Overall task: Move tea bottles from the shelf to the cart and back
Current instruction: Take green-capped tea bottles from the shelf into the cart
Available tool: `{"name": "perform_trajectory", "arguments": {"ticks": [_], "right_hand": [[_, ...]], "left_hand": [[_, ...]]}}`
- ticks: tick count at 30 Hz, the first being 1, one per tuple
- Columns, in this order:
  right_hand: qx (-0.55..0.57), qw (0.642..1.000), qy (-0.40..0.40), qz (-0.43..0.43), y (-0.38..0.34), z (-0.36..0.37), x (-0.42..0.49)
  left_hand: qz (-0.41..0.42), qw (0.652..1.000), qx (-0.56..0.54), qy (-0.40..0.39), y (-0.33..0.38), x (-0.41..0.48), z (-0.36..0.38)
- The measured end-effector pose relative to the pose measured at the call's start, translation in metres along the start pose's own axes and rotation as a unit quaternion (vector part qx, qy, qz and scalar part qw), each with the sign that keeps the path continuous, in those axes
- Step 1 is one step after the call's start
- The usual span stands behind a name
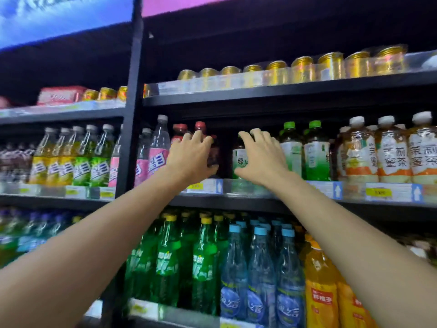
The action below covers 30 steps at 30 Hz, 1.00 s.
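I'm looking up at a dark shop shelving unit, and I take its black upright post (132,114) as my mark. Right of the post, the middle shelf (236,200) carries the tea. Nearest the post stands a clear bottle with a pink label (159,147), then red-capped bottles (179,132). Further right come green-capped tea bottles (315,152) and white-capped tea bottles (390,152). Above them and right of the post is a row of gold cans (302,67). Below are green soda bottles (165,261), blue-capped water bottles (260,268) and orange bottles (319,294). Left of the post, yellow and green labelled bottles (71,162) smear into blur. My left hand (189,157), just right of the post, has its fingers curled round a dark bottle (212,152). My right hand (262,157), further right, wraps its fingers over a green tea bottle (238,159) standing on the middle shelf. Both caps are hidden behind my fingers, the price tags (378,192) are unreadable, and the shelf's back is lost in shadow.
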State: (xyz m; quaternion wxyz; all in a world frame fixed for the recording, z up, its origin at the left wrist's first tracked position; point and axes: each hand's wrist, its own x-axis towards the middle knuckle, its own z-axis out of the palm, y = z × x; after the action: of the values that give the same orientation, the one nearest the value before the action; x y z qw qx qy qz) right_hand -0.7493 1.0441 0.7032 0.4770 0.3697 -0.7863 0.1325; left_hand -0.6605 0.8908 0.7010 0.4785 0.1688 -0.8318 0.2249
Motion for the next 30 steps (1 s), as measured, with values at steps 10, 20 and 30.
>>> {"name": "perform_trajectory", "arguments": {"ticks": [10, 20, 30], "right_hand": [[0.078, 0.994, -0.023, -0.078, -0.163, 0.005, -0.009], [0.202, 0.956, -0.080, -0.195, -0.366, 0.023, -0.038], [0.298, 0.903, -0.121, -0.285, -0.533, 0.067, -0.047]], "left_hand": [[-0.054, 0.991, 0.101, -0.075, -0.142, -0.100, -0.050], [-0.133, 0.943, 0.238, -0.189, -0.290, -0.236, -0.097], [-0.226, 0.874, 0.324, -0.282, -0.402, -0.336, -0.121]]}}
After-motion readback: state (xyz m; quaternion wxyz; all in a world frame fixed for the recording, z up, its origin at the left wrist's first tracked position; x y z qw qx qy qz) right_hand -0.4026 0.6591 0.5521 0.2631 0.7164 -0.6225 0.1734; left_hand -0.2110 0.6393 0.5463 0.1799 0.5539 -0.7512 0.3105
